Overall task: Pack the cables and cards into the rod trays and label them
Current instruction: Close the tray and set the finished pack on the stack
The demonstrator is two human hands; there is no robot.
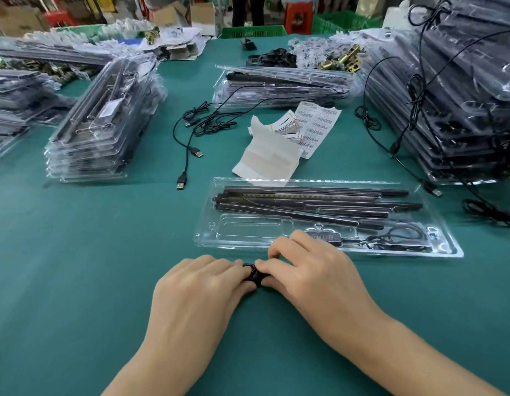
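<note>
On the green desk (76, 281), the left hand (196, 295) and right hand (313, 278) meet, fingers curled around a small black coiled cable (255, 274). Just beyond lies the clear rod tray (211, 224), holding black rods (305, 202). Farther off lie barcode label sheets (319, 124) and loose USB cables (191, 130).

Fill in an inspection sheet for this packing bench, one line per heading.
Surface: green table cover, flat.
Job's things: open clear tray holding black rods and a controller; barcode label sheets behind it.
Clutter: peeled backing paper; brass hardware far back.
Hands: left hand and right hand both pinch a small black item, identity unclear.
Cables: loose USB cables on the cover; more trail from the right stack.
Surroundings: left stack of packed trays; green crates.
</note>
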